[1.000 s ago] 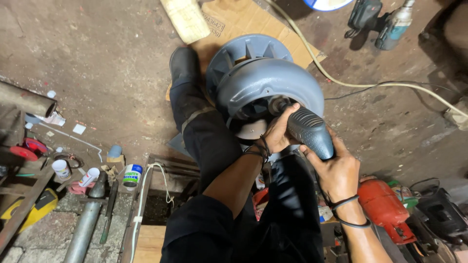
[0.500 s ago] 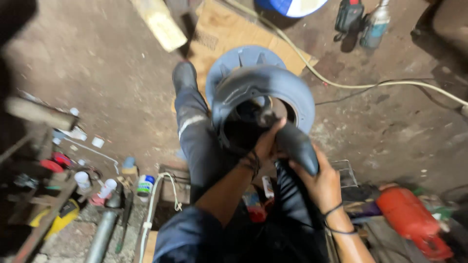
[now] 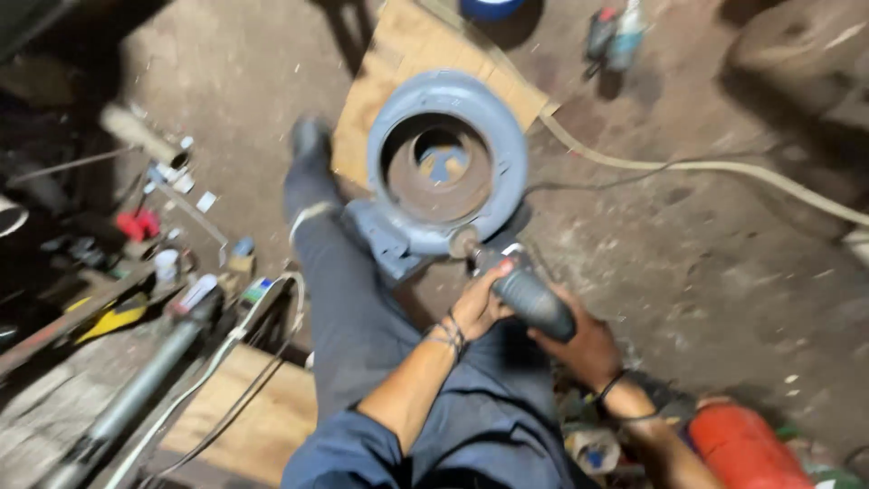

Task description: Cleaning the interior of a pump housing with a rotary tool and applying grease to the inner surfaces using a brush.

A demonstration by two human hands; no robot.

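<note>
A round blue-grey metal pump casing (image 3: 448, 172) with a rusty hollow middle lies on a piece of cardboard (image 3: 398, 54) on the floor. Both my hands grip a dark angle grinder (image 3: 525, 294). My left hand (image 3: 480, 303) holds its front end near the disc (image 3: 466, 244), which sits at the casing's lower rim. My right hand (image 3: 584, 344) holds the grinder's rear body. My leg (image 3: 348, 299) in dark trousers stretches out to the left of the casing.
A pale hose (image 3: 724, 172) runs across the floor at right. A red tool (image 3: 742, 448) lies at bottom right. Tools, small bottles and a metal pipe (image 3: 136, 389) clutter the left side. A wooden board (image 3: 253, 417) lies at bottom left. A drill (image 3: 611, 36) rests at top.
The view has shifted, so the casing's open middle now shows. The grinder has moved from inside the casing back to its lower rim, both hands still on it.
</note>
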